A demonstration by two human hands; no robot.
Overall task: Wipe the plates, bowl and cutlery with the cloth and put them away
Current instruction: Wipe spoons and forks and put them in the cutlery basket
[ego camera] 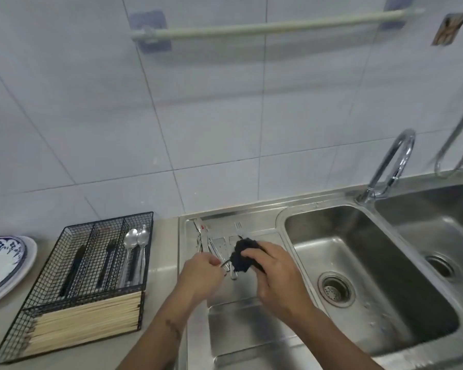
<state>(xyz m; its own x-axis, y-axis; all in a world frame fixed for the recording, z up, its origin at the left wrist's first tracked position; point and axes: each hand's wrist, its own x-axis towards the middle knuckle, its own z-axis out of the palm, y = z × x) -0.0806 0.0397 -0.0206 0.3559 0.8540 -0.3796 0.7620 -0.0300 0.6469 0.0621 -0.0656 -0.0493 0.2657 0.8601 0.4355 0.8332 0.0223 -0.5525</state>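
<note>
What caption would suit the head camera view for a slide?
Right hand wipes cutlery piece with dark cloth, left hand holding it over the drainboard.
</note>
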